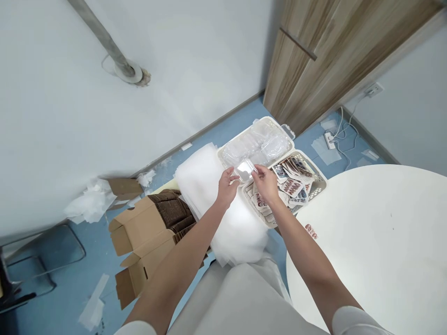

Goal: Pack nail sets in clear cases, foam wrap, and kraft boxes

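Between my two hands is a small clear plastic bag (245,170), glinting in the light. My left hand (227,187) pinches its left edge between thumb and fingers. The right edge of the bag is gripped by my right hand (266,184). Behind them, a white basket (219,154) holds a pile of clear plastic bags (249,143). Under and beside my right hand, a second white basket (319,186) is filled with printed cards (292,186), some showing reddish nail-shaped pieces. A thick stack of white foam sheets (237,230) lies below my hands.
Flattened brown cardboard boxes (143,228) lie to the left. A white round table (377,242) stands at the right, with a small reddish set of pieces (310,231) near its edge. A power strip (329,140) and paper scraps are on the blue floor; a chair (45,260) stands far left.
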Demonstrator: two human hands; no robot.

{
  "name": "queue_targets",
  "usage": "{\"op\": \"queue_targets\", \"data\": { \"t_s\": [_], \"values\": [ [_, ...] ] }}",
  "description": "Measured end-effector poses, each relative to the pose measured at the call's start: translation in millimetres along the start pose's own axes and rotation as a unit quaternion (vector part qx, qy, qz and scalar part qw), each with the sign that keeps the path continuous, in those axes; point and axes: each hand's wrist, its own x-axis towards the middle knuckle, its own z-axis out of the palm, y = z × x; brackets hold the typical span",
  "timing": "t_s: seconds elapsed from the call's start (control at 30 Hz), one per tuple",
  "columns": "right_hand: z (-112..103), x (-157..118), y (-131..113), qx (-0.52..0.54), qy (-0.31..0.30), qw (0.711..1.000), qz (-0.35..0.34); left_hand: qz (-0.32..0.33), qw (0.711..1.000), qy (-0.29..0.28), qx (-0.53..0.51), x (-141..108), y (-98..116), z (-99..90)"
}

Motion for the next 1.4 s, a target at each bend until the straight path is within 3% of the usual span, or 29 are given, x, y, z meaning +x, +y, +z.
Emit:
{"op": "queue_targets", "data": {
  "t_s": [0.13,0.3,0.57,0.73,0.93,1.13,1.3,1.4],
  "values": [
    [-13.7,-27.2,-13.5,0.171,0.024,0.983,0.065,0.090,0.996,0.014,0.001,-24.1,15.4,-5.3],
    [-36.3,-94.9,-27.7,0.273,0.030,0.953,0.126,0.134,0.988,-0.064,-0.043,-69.9,23.1,-13.7],
    [-53.1,-250.1,-24.8,0.303,0.081,0.941,0.123,0.107,0.977,-0.160,-0.090,-169.1,-20.6,-16.5],
    [-57.5,-324.1,-14.0,0.302,0.147,0.935,0.115,0.071,0.962,-0.236,-0.120,-216.2,-43.5,-6.4],
    [-71.9,-381.9,-1.4,0.237,0.219,0.938,0.124,0.026,0.943,-0.310,-0.117,-256.1,-57.5,25.4],
    [-97.6,-426.8,27.7,0.282,0.335,0.889,0.133,-0.001,0.914,-0.400,-0.065,-294.1,-66.2,70.7],
    [-135.5,-455.2,52.5,0.304,0.412,0.848,0.136,-0.038,0.888,-0.459,-0.005,-322.6,-67.0,115.3],
    [-159.4,-465.3,66.8,0.311,0.428,0.839,0.130,-0.035,0.871,-0.487,0.050,-334.5,-69.4,142.6]
  ]
}}
